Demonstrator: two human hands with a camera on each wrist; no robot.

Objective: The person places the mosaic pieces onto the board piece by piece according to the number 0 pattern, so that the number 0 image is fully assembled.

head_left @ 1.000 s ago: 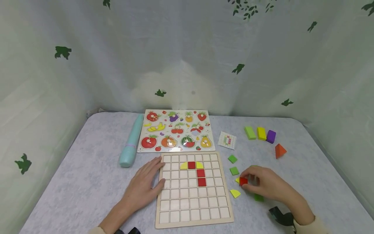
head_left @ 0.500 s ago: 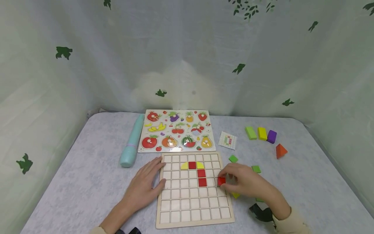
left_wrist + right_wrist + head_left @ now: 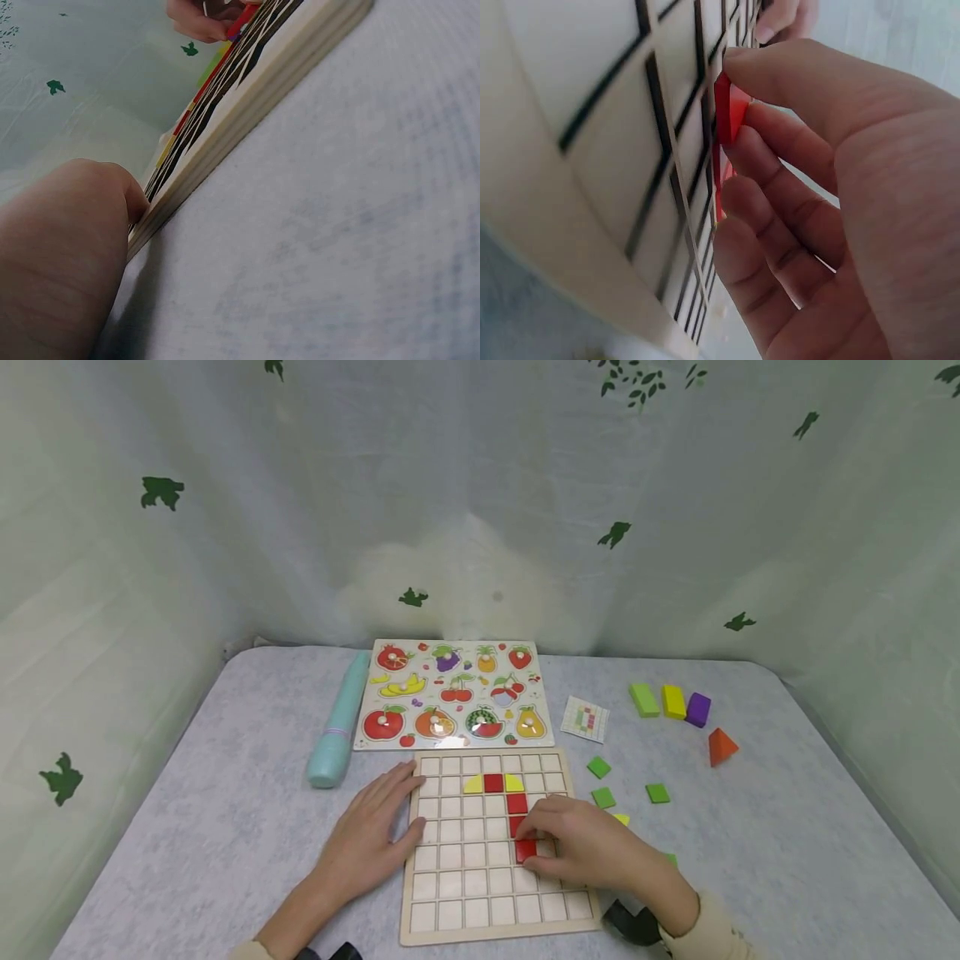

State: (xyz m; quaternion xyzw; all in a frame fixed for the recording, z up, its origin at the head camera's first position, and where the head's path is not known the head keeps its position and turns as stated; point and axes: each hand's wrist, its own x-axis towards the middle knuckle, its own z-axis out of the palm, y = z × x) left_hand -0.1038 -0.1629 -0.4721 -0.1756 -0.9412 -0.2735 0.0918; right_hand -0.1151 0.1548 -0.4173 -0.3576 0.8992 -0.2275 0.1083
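A wooden grid board (image 3: pixel 501 936) lies flat on the table. My left hand (image 3: pixel 372 832) rests along its left edge, fingers spread and fairly straight. Over the board's right half, my right hand (image 3: pixel 581 843) pinches a red square tile (image 3: pixel 525 852) between thumb and fingers. That tile sits right at the grid, just below a column of red tiles (image 3: pixel 517 803); in the right wrist view the held tile (image 3: pixel 732 112) is slightly tilted against the grid. Above the column, a row holds a red tile (image 3: pixel 493 783) between two yellow quarter-round tiles (image 3: pixel 473 786).
Behind the board lies a fruit puzzle (image 3: pixel 455 693), with a turquoise tapered object (image 3: pixel 337 727) on its left. A pattern card (image 3: pixel 585 719) lies to the right. Several green tiles (image 3: pixel 602 797) are scattered right of the board; farther back stand coloured blocks (image 3: pixel 672 702) and an orange wedge (image 3: pixel 722 747).
My right hand has carried the red tile leftward from the loose pieces on the right to the board, below the red column. My left hand has stayed in place.
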